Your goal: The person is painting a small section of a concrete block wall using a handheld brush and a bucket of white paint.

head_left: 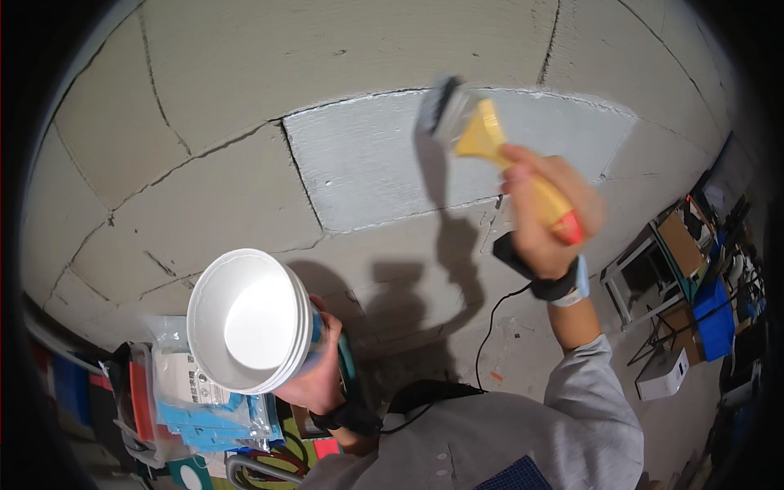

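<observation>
My right hand (545, 214) grips a paintbrush (483, 131) by its yellow, red-tipped handle. Its dark bristles are smeared by motion at the top edge of a wall block coated light grey-white (359, 163); I cannot tell whether they touch it. Below and to the left, my left hand (320, 374) is wrapped round the side of a white plastic bucket (208, 327). The bucket tilts so that its mouth shows, with smooth white paint (261, 327) at the bottom. Dark bands circle both wrists.
Bare beige blocks (204, 192) with cracked joints surround the coated one. At lower left lie plastic-wrapped packets (216, 420) and a red item (143, 392). A thin black cable (488, 331) hangs from my right wrist. On the right stand a white box (661, 376), a blue bin (713, 318) and a cluttered table.
</observation>
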Tool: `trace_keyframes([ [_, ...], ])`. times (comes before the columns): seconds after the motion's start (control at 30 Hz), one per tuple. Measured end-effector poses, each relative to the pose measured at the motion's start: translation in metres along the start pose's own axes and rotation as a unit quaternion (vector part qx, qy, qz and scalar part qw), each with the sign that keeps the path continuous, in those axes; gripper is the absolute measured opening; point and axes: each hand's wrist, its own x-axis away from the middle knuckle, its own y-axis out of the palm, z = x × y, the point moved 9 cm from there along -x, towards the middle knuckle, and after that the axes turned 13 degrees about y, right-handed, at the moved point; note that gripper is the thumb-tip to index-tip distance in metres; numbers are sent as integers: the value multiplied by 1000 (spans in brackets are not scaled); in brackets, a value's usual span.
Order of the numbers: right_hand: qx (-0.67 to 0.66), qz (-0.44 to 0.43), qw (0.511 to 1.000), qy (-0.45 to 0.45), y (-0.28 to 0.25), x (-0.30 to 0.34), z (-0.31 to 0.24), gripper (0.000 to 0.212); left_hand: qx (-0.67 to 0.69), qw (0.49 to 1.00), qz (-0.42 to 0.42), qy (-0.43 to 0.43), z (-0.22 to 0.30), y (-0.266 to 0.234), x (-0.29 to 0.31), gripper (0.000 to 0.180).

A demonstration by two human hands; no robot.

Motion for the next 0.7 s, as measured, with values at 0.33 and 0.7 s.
trace_keyframes([
  [0.33, -133, 191, 931, 281, -86, 22, 156, 30, -21, 998, -20, -62, -29, -2, -14, 87],
  [0.7, -92, 161, 905, 382, -107, 120, 199, 25, -2, 991, 6, -136, -77, -2, 4, 90],
])
